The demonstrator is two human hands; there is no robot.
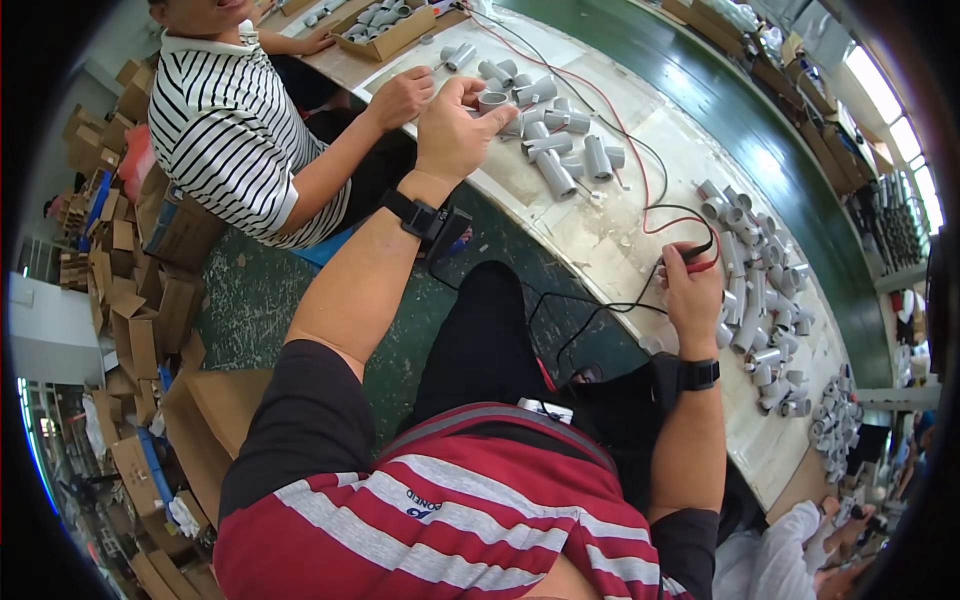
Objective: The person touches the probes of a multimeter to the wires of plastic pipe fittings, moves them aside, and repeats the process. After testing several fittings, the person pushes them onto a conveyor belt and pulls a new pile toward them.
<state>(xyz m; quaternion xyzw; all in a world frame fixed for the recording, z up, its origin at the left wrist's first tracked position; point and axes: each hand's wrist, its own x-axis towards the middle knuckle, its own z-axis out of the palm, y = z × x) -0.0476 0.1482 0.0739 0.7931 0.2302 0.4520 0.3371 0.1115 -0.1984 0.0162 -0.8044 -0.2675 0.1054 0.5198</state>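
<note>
My left hand [452,135] reaches over the table's far left part, its thumb and fingers closed round a short grey plastic pipe fitting [493,101] whose round opening faces up. Just beyond it lies a loose group of grey tee fittings [548,138], some touching each other. On the right, my right hand [692,300] is closed on a red and black pair of probe-like leads [692,256]. Their thin red and black cables [648,165] run across the tabletop. A larger heap of grey pipe fittings [748,285] is spread to the right of that hand.
A worn white table [590,250] curves from upper left to lower right. At left sits a person in a striped shirt [225,130], one hand beside the fittings. An open carton of fittings [385,28] stands at the far end. Black cables [570,300] hang off the near edge.
</note>
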